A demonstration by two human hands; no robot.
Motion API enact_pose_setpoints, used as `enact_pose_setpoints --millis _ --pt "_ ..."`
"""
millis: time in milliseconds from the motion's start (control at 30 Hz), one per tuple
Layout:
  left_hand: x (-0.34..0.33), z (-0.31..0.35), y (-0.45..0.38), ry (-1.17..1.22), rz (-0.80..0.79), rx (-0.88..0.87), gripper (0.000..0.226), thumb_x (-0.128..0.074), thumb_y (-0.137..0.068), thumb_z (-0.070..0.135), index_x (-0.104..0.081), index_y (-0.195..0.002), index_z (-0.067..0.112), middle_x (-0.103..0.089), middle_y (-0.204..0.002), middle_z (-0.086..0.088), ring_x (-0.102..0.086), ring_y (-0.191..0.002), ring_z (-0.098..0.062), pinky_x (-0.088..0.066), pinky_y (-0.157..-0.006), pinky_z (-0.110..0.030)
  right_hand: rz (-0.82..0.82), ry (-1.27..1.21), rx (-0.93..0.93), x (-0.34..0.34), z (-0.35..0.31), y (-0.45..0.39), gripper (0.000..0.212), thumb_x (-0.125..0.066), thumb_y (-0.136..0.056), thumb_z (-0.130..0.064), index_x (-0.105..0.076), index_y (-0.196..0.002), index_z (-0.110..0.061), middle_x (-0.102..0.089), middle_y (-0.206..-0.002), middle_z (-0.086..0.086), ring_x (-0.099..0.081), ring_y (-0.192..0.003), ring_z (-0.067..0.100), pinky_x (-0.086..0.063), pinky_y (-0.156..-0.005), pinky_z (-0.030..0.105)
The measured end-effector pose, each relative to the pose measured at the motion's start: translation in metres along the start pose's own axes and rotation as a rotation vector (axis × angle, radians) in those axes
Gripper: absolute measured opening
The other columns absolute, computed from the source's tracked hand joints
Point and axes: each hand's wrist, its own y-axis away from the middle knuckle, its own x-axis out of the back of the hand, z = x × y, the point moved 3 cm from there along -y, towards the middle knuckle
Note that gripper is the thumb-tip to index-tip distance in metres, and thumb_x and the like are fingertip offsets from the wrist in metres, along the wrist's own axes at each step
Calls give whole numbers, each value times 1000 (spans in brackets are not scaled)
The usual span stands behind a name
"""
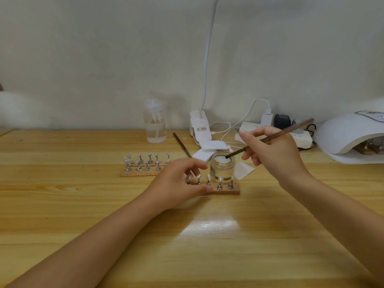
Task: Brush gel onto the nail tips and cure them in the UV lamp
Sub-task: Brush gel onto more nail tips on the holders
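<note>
Left hand [179, 181] curls over the near wooden strip [226, 191] of nail tips [220, 179], gripping its left end. Right hand [274, 151] pinches the brush [270, 138], shaft slanting upper-right, tip down-left in the gel jar [222, 166].

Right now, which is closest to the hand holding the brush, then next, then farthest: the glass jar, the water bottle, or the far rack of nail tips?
Measured from the right hand in the head view:
1. Glass jar, just left of the hand, with the brush tip in it.
2. Water bottle, back by the wall, farther left.
3. Far rack of nail tips, farthest left.
</note>
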Motion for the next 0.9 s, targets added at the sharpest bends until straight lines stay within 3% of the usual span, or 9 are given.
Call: enact_pose_setpoints --millis 167,267,433,567,667,767,900 --pt "7 -7 -2 33 -30 45 20 -77 -68 30 -61 -80 34 -56 -77 16 -49 -63 12 -39 -58 -3 -58 203 83 -8 -6 -15 31 -68 -82 -33 -53 -58 -19 -61 -44 -3 -50 -36 -1 -40 -45 9" --pt "10 -7 -1 24 -23 46 17 -77 -70 27 -61 -74 33 -55 -72 16 -49 -61 13 -39 -57 -2 -103 351 114 -17 -6 -18 32 -69 -79 -37 -53 -57 -21 -56 -43 -7 -56 -44 1 -47 -57 19" --pt "11 -6 0 3 -31 45 14 -76 -72 26 -63 -71 32 -55 -71 14 -50 -63 12 -39 -59 -3 -171 536 121 -29 -6 -17 36 -67 -78 -44 -58 -64 -13 -60 -61 0 -58 -63 13 -47 -62 31" --pt "9 -4 0 0 -34 34 13 -74 -73 23 -63 -71 29 -60 -76 6 -52 -65 7 -42 -62 -8 -143 477 122 -25 -9 -19 39 -68 -79 -42 -61 -66 -6 -60 -58 3 -59 -60 16 -50 -63 34" --pt "9 -4 0 -11 -20 31 13 -74 -74 23 -63 -70 29 -63 -80 1 -55 -71 0 -42 -65 -8 -74 410 105 -16 -11 -24 37 -67 -79 -41 -57 -57 -13 -53 -46 -6 -54 -50 6 -47 -59 32" --pt "9 -3 1 -42 -8 18 15 -73 -74 24 -62 -69 31 -62 -77 6 -55 -72 1 -41 -64 -7 -12 307 46 -6 -8 -29 38 -68 -80 -38 -51 -53 -17 -51 -41 -8 -51 -42 -3 -38 -52 22" --pt "7 -2 4 -93 15 -24 18 -72 -75 24 -60 -66 33 -58 -70 12 -52 -70 6 -36 -62 -6 24 179 -38 3 3 -30 41 -69 -80 -34 -49 -51 -14 -50 -35 -8 -47 -37 -5 -34 -53 21"
